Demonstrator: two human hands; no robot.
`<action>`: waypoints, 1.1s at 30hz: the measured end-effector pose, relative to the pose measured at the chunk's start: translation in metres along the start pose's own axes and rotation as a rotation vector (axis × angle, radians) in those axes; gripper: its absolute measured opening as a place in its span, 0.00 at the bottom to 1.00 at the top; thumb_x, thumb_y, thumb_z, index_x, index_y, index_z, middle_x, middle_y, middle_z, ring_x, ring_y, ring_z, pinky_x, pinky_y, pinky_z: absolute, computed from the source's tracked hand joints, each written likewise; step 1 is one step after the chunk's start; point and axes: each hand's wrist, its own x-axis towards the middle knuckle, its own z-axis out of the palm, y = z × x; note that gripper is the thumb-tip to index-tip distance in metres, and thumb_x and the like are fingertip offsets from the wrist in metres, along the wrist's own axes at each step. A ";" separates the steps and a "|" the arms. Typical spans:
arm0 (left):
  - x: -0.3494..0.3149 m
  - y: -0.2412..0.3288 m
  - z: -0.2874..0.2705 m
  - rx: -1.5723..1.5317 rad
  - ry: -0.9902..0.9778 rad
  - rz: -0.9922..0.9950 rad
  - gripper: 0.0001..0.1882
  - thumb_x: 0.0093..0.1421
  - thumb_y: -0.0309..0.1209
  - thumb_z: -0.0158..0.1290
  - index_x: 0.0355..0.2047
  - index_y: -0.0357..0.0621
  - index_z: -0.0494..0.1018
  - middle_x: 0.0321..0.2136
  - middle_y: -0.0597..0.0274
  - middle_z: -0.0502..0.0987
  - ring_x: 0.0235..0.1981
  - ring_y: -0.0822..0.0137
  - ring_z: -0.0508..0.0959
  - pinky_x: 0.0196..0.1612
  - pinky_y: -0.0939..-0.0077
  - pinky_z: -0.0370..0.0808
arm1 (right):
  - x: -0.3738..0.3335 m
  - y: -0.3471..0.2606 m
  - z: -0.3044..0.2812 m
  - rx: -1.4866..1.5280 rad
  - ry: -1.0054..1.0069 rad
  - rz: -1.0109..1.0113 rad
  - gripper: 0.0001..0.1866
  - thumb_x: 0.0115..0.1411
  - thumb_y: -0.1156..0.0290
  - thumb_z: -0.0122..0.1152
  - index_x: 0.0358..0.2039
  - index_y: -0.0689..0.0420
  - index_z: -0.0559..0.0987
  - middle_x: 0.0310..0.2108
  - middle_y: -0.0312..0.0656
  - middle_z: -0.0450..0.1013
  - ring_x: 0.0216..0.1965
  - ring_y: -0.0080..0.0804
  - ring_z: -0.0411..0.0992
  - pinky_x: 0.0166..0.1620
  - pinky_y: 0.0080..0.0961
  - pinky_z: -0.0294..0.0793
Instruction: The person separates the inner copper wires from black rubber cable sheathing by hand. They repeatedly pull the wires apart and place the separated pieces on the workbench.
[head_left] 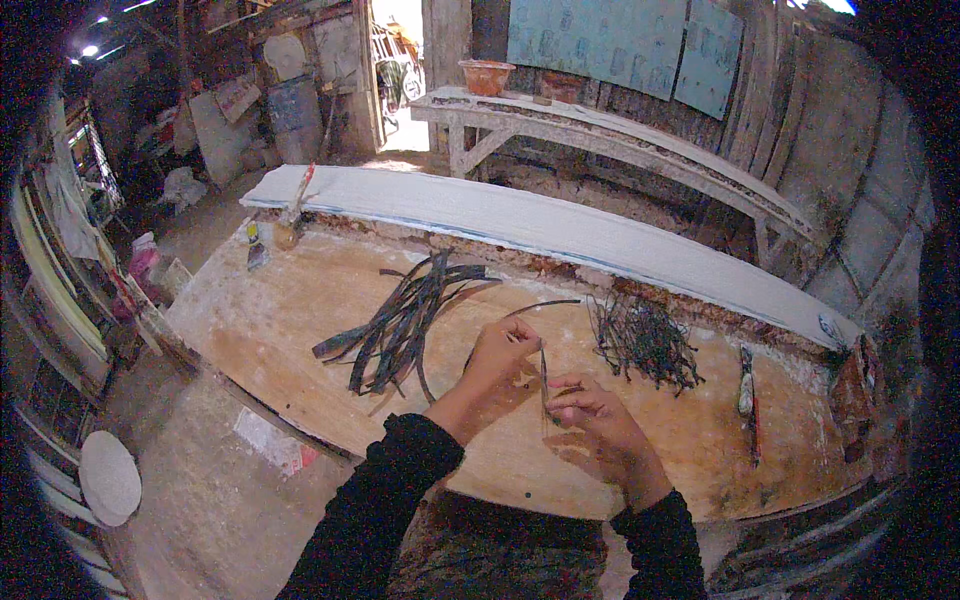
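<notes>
My left hand [498, 352] is closed in a pinch on a thin dark strip [544, 368] at the middle of the wooden table. Part of a strip also curves out above this hand. Just to the right and nearer to me, my right hand [592, 412] has its thumb and fingers closed on the strip's lower end. The strip runs nearly straight between both hands. Left of them lies a loose bundle of long, flat black strips [400, 325]. On the right is a tangled pile of short, thin dark pieces [645, 342].
A long white slab [540, 240] borders the table's [280, 330] far side, with a brush [300, 195] on its left end. A scraper [256, 246] lies far left; a thin red-and-black tool [755, 410] lies right. Behind stands a bench [620, 150] with a terracotta-coloured bowl [487, 78].
</notes>
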 end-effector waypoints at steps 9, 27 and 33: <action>-0.010 0.004 0.013 0.065 -0.058 -0.063 0.03 0.53 0.26 0.53 0.27 0.43 0.70 0.20 0.66 0.70 0.18 0.72 0.71 0.19 0.78 0.68 | -0.005 0.001 -0.008 0.008 0.034 0.060 0.04 0.48 0.79 0.63 0.25 0.58 0.76 0.41 0.36 0.66 0.38 0.26 0.69 0.37 0.24 0.74; -0.046 0.035 0.034 -0.026 -0.515 -0.331 0.03 0.52 0.24 0.55 0.26 0.41 0.72 0.23 0.68 0.72 0.25 0.74 0.72 0.27 0.79 0.69 | 0.026 0.034 -0.046 -0.756 0.513 -0.558 0.08 0.50 0.79 0.60 0.31 0.58 0.72 0.28 0.34 0.66 0.34 0.24 0.66 0.40 0.21 0.65; -0.029 -0.003 0.029 0.192 -0.880 0.030 0.05 0.51 0.25 0.57 0.28 0.41 0.73 0.24 0.70 0.71 0.27 0.77 0.71 0.32 0.80 0.67 | 0.041 0.037 -0.058 -0.587 0.673 -0.441 0.09 0.53 0.78 0.53 0.36 0.56 0.75 0.29 0.35 0.67 0.30 0.29 0.65 0.36 0.25 0.67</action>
